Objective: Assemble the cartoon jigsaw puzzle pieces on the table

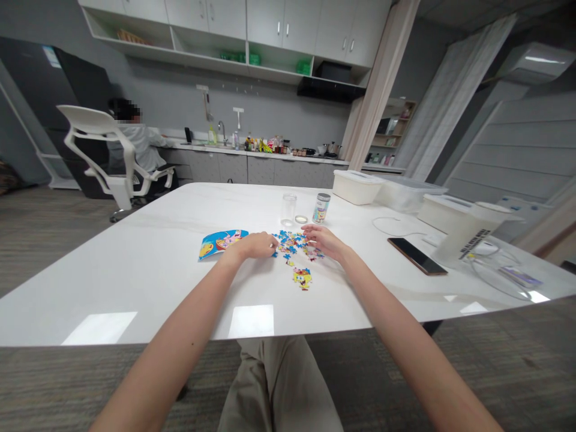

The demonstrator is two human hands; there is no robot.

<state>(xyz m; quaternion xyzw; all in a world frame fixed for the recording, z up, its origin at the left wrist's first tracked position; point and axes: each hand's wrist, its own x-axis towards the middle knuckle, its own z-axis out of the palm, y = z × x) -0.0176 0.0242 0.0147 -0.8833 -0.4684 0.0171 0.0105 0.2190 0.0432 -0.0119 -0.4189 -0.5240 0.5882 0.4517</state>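
Loose jigsaw pieces, mostly blue, lie in a heap on the white table. My left hand is at the heap's left edge, its fingers closed in a pinch on what looks like a small jigsaw piece, its pale side showing. Over the right side of the heap, my right hand has its fingers apart and appears to hold nothing. A joined yellow cartoon section lies nearer the table's front edge. Partly behind my left hand is a curled picture sheet with a blue background.
Behind the heap stand a clear jar, a round lid and a printed canister. A phone, a white cylinder and storage boxes are on the right. A person sits at the far left.
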